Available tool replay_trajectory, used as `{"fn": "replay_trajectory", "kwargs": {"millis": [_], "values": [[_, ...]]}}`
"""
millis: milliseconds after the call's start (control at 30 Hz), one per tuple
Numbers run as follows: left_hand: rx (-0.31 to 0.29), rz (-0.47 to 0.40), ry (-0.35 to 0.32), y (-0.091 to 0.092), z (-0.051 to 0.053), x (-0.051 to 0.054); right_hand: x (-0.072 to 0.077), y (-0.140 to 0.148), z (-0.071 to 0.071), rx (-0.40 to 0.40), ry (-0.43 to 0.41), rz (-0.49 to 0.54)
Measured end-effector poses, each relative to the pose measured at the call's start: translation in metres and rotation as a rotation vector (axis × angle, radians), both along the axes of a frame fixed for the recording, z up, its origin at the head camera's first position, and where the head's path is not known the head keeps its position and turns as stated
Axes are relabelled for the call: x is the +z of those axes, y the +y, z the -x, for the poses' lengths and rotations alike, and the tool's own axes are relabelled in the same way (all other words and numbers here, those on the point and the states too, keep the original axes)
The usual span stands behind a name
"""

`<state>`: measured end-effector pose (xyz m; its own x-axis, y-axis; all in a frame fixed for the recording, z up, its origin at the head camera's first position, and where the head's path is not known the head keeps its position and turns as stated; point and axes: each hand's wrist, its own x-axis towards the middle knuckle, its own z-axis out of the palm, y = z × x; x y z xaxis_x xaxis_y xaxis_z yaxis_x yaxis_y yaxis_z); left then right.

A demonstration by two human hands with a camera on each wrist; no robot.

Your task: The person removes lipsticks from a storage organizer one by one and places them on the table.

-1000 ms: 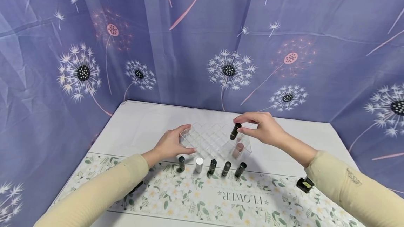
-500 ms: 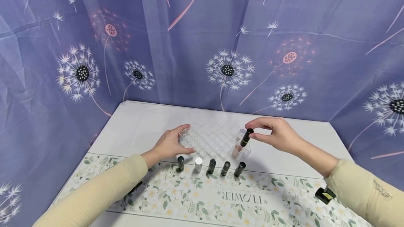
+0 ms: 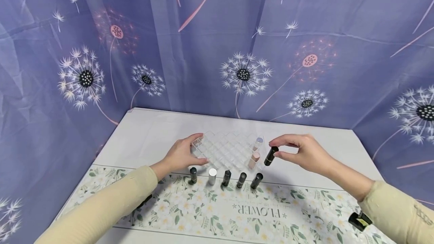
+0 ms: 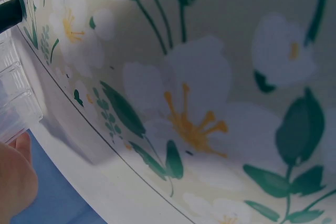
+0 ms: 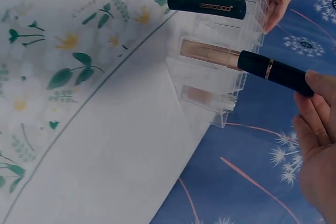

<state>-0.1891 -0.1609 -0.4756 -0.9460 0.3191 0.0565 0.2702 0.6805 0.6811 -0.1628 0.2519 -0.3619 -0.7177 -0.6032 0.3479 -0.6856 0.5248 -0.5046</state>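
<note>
My left hand (image 3: 183, 153) grips the left end of a clear lipstick organizer (image 3: 225, 150), thumb at the front, fingers at the back. Between thumb and fingertips, my right hand (image 3: 306, 153) pinches the top of a black lipstick (image 3: 270, 156) with a gold band. It is held tilted, off the table, just beyond the organizer's right end in the head view. A pinkish tube (image 3: 254, 160) and a lavender-topped tube (image 3: 258, 144) stand in the rightmost compartments. Seen from the right wrist, the held lipstick (image 5: 281, 74) overlaps the organizer; whether they touch I cannot tell.
In front of the organizer stands a row of several tubes, mostly black, with one silver-white tube (image 3: 212, 176). A floral runner (image 3: 190, 210) crosses the white table (image 3: 152, 127). A dandelion-print curtain (image 3: 203, 67) closes off the back and sides.
My right hand has carried the black lipstick rightward and slightly nearer, from over the organizer's right end to beside it. The two tubes there now show more fully. My left hand stays put.
</note>
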Motion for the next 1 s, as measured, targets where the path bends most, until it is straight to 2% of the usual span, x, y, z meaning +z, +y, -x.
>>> {"fn": "replay_trajectory", "kwargs": {"millis": [400,633,1000], "values": [[-0.003,-0.004,-0.003,0.001,0.001,-0.001,-0.028,0.006,-0.018,-0.011,-0.03,-0.011],[-0.006,-0.003,-0.016,0.0,0.002,0.0,-0.045,0.007,-0.022,-0.004,-0.029,-0.027],[0.001,-0.004,-0.011,0.001,0.002,-0.001,-0.06,0.004,-0.029,-0.005,-0.05,-0.044]]}}
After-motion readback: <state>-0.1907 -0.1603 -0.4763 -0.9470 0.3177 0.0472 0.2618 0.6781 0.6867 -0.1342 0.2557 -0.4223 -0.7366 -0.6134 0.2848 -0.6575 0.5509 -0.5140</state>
